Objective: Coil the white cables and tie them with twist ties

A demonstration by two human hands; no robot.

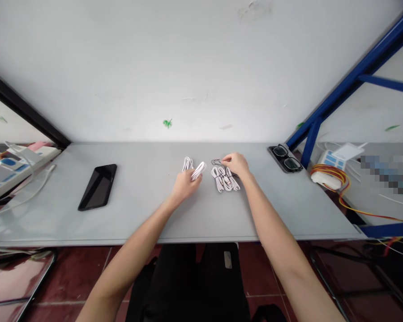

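My left hand point(186, 182) is closed on a coiled white cable point(199, 170) near the middle of the grey table. Another white cable coil point(187, 163) shows just beyond its fingers; whether the hand grips this one too is unclear. To the right lies a bundle of white cables point(225, 180), side by side, with thin black ties around them. My right hand point(235, 163) is above the bundle's far right side, thumb and fingertips pinched together at a thin black tie point(216, 161).
A black phone point(98, 187) lies on the table point(141, 223) at the left. Glasses on a dark tray point(285, 158) sit at the back right. Power strips with cables are at the far left and right. A blue frame point(342, 85) rises at the right, before the wall.
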